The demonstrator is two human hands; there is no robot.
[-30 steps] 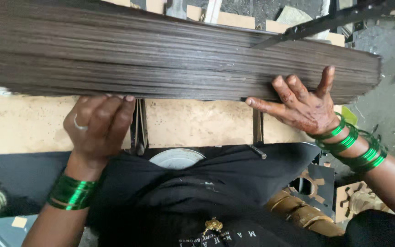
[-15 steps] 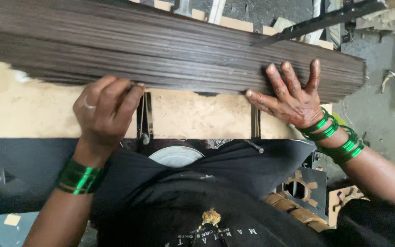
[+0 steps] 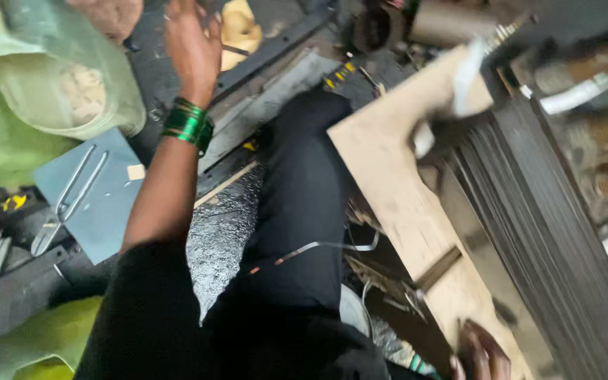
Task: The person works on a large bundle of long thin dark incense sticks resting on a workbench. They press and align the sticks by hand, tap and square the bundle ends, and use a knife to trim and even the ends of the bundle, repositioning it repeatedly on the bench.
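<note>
- My left hand [image 3: 193,39] is up near the top of the view, fingers spread loose, not holding anything. Green bangles [image 3: 188,123] sit on that wrist.
- It's closest to a clear plastic bag [image 3: 58,70] with something pale inside, off to the side of it, not touching.
- My right hand [image 3: 483,355] is just peeking in at the bottom edge, lying on the plywood board [image 3: 395,190] right beside the stack. Most of it is cut off, so I honestly can't tell if it's flat or curled.
- The stack of dark thin sheets [image 3: 550,239] runs along the right side, sitting on that board, edges facing me.
- A grey metal plate [image 3: 96,211] lies left of my arm with a pair of tongs [image 3: 65,204] on it.
- My lap in black cloth fills the middle, and everything's pretty blurry.
</note>
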